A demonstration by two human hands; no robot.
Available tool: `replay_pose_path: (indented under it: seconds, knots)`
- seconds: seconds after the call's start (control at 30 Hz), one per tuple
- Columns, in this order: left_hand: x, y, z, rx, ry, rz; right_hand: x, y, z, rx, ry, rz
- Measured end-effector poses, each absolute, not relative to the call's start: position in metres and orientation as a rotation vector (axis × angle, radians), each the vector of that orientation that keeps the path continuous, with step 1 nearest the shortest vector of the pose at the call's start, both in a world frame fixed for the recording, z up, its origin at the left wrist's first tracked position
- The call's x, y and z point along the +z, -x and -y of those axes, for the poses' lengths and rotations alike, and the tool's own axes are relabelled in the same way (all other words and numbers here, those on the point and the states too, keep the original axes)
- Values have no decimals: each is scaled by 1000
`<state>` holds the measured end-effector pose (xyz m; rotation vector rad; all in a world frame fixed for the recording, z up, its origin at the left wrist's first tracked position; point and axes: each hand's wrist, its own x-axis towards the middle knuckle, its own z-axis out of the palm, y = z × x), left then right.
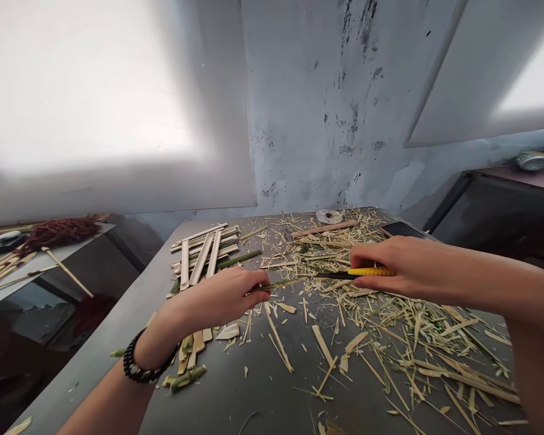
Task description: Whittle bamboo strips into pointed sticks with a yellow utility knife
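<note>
Left hand (233, 296) pinches bamboo strip (284, 283); right hand (401, 264) clasps yellow utility knife (374, 272). Best: shallow strokes toward worktop (194, 414) right edge.

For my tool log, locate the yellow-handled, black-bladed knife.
In the head view, right of centre: the knife is in the right hand, blade pointing toward the left hand, above pale plant shavings.

The knife handle (375, 272) is yellow, blade (330, 275) dark, table (199, 414) grey

Yellow-handled knife (367, 272) level, dark blade (335, 275) toward thin greenish strip (281, 283).
</note>
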<state>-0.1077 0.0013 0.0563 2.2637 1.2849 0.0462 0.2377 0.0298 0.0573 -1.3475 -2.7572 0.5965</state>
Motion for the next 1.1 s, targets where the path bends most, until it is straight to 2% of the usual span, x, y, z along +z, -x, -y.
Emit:
replay_pose_path:
  seconds: [0.3, 0.53, 1.1]
  knots:
    - [55, 93, 2, -62, -2195, -1238, 66, -222, -22, 674, 1411, 2782]
    - [34, 82, -1, -151, -2215, -1193, 69, -210, -20, 716, 1421, 2804]
    - [20, 79, -2, 17, -2319, -1124, 64, -225, -22, 656, 1295, 2751]
